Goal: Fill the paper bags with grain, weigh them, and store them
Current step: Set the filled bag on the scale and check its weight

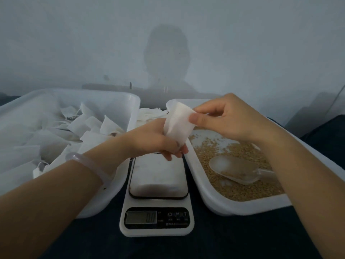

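Note:
A small white paper bag (178, 122) is held up above the far end of the kitchen scale (157, 186). My left hand (156, 139) grips its lower part from the left. My right hand (224, 116) pinches its upper right edge between thumb and fingers. The scale's platform is bare and its display (141, 217) shows a low reading. Brown grain (240, 186) lies in the white tray (233, 207) on the right, with a translucent plastic scoop (234, 169) resting in it.
A large white tub (119, 101) on the left holds several white paper bags (56, 139). More flat bags (151, 114) lie behind the scale. Everything stands on a dark cloth (224, 240); a pale wall is close behind.

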Demonstrator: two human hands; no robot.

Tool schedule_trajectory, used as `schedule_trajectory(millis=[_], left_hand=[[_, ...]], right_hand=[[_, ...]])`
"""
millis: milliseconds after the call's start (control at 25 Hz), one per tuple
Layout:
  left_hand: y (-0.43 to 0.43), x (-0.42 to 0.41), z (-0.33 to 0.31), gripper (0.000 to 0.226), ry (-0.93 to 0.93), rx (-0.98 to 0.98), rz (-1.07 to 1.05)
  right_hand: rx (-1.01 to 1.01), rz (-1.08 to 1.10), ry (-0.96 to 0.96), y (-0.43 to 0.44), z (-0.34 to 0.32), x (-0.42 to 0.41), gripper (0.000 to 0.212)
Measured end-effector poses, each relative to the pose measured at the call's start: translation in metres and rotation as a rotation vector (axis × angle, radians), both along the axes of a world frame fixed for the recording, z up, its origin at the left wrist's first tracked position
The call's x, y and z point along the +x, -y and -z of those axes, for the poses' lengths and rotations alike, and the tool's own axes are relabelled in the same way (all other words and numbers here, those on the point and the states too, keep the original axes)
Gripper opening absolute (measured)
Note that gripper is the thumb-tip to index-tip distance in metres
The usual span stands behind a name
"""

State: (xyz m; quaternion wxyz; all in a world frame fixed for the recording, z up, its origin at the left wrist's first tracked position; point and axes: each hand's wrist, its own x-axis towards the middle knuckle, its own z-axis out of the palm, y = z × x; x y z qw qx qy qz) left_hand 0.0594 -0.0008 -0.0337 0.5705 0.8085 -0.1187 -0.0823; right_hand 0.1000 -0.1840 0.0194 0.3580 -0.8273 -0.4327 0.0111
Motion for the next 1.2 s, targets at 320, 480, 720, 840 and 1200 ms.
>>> schedule_trajectory(millis=[320,480,720,840,1200], left_hand=[[-0.003,0.001,0.003,0.010,0.016,0.087,-0.129],[-0.003,0.005,0.004,0.018,0.040,0.093,-0.158],[-0.004,0.007,0.009,0.022,0.007,0.034,-0.178],[-0.003,0.006,0.008,0.032,-0.009,0.022,-0.178],[0.002,0.007,0.006,0.030,0.006,0.043,-0.204]], right_hand=[[-0.647,0.340,-0.127,0.077,0.013,0.052,0.031],[-1.023,0.411,-0.314,0.133,0.059,0.058,0.032],[-0.706,0.439,-0.083,0.130,0.072,0.059,0.024],[-0.670,0.383,0.019,0.113,0.071,0.056,0.029],[-0.643,0.280,-0.157,0.141,0.059,0.044,0.033]])
